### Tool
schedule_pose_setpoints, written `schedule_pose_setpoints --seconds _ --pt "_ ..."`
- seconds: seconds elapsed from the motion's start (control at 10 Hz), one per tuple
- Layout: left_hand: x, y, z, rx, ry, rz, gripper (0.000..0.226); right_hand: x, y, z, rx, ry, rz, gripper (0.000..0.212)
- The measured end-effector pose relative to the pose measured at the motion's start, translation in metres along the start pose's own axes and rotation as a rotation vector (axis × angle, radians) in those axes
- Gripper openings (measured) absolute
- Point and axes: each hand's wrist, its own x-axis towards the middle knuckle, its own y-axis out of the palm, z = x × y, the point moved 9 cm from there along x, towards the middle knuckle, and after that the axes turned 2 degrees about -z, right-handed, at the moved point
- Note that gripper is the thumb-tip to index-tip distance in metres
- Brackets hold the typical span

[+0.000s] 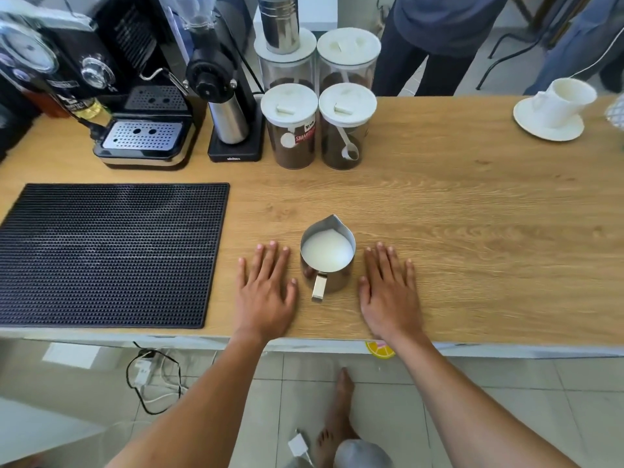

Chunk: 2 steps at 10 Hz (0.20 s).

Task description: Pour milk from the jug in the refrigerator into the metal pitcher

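Note:
A small metal pitcher [332,276] stands upright on the wooden counter [472,214], near its front edge. White milk [327,254] fills it close to the rim; its handle points toward me, its spout away. My left hand [265,292] lies flat on the counter just left of the pitcher, fingers straight, not touching it. My right hand [388,288] lies flat just right of it, also apart. No milk jug or refrigerator is in view.
A black rubber mat [108,255] covers the counter's left part. Behind stand an espresso machine [135,106], a grinder [226,96] and several lidded coffee jars [292,126]. A white cup on a saucer [553,109] sits far right. People stand beyond the counter.

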Motion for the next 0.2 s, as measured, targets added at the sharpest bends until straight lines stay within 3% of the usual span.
schedule_pose_setpoints --seconds 0.1,0.2 --pt "0.001 -0.004 -0.002 -0.002 0.011 -0.002 0.063 0.003 -0.012 -0.002 0.219 0.015 -0.027 0.060" --pt "0.000 -0.006 -0.004 0.006 0.015 -0.015 0.063 0.008 -0.058 -0.015 0.668 0.132 -0.122 0.055"
